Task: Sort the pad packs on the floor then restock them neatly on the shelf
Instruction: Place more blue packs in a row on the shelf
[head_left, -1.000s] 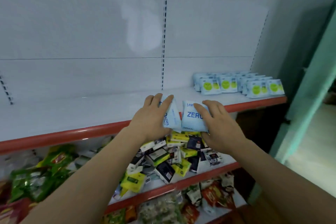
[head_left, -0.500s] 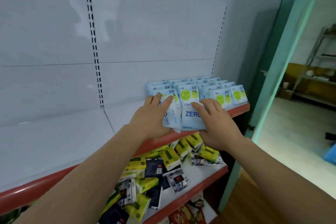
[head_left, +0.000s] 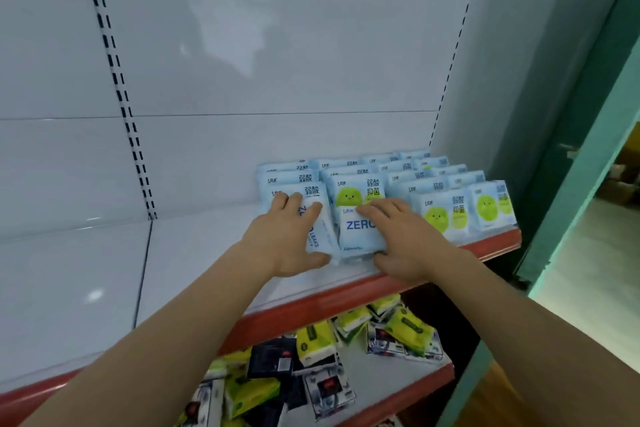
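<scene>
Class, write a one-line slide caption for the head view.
Left hand and right hand set two ZERO pad packs before green-faced packs on the shelf.

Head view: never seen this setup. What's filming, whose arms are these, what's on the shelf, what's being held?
There is no robot here. A camera worn on a person's head looks forward and down, so the two bare arms are the wearer's own.

The left hand grips one pale blue pad pack, tilted, printed with "LEAKS". The right hand holds a second pack, printed "ZERO". Both packs are at the front of the white shelf with the red edge.

Behind and to their right stand rows of stocked packs, pale blue with green faces. The lower shelf holds a loose jumble of yellow and dark packets.
</scene>
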A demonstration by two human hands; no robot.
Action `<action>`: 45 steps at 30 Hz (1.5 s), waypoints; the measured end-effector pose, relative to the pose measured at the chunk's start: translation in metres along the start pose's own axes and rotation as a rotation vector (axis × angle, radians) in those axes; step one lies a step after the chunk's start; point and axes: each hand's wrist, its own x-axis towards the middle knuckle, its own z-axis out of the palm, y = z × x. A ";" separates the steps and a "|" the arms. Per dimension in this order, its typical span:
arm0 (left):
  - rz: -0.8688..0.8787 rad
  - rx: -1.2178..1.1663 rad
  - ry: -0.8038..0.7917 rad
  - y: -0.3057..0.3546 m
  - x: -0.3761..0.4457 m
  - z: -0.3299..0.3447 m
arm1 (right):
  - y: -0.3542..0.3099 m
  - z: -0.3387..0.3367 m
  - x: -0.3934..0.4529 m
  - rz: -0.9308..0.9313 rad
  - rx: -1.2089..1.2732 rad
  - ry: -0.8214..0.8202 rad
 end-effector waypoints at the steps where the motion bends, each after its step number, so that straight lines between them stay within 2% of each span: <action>1: -0.018 -0.006 -0.025 0.003 0.003 -0.001 | 0.008 0.002 0.007 -0.032 0.022 -0.040; 4: -0.068 -0.034 -0.078 0.012 0.008 -0.005 | 0.026 0.008 0.026 -0.147 -0.004 -0.140; 8: -0.191 -0.060 -0.060 0.027 0.005 -0.004 | 0.034 0.005 0.036 -0.239 -0.074 -0.227; 10: -0.286 -0.032 -0.016 0.034 0.005 -0.008 | 0.038 0.000 0.037 -0.287 -0.116 -0.235; 13: -0.366 0.080 0.136 0.040 0.009 -0.017 | 0.048 -0.003 0.041 -0.322 -0.192 -0.217; 16: -0.165 0.169 0.239 0.049 0.014 -0.020 | 0.052 -0.007 0.044 -0.330 -0.222 -0.196; 18: 0.007 0.145 0.178 0.057 0.020 -0.018 | 0.052 -0.014 0.046 -0.323 -0.222 -0.208; 21: 0.092 0.105 0.054 0.066 0.030 -0.014 | 0.052 -0.029 0.047 -0.308 -0.153 -0.242; 24: 0.027 -0.021 0.002 0.069 0.036 -0.016 | 0.059 -0.043 0.051 -0.304 -0.001 -0.174; 28: -0.141 -0.276 0.052 0.067 0.040 -0.032 | 0.066 -0.052 0.055 -0.275 0.143 -0.048; 33: -0.126 -0.315 0.039 0.063 0.048 -0.038 | 0.071 -0.049 0.050 -0.381 0.189 0.125; 40: -0.140 -0.443 0.089 0.060 0.057 -0.024 | 0.063 -0.050 0.060 -0.403 -0.078 0.044; 42: -0.120 -0.387 0.126 0.061 0.057 -0.019 | 0.061 -0.049 0.067 -0.385 -0.046 0.035; 45: -0.130 -0.239 0.290 0.053 0.053 -0.017 | 0.067 -0.046 0.078 -0.373 -0.144 -0.003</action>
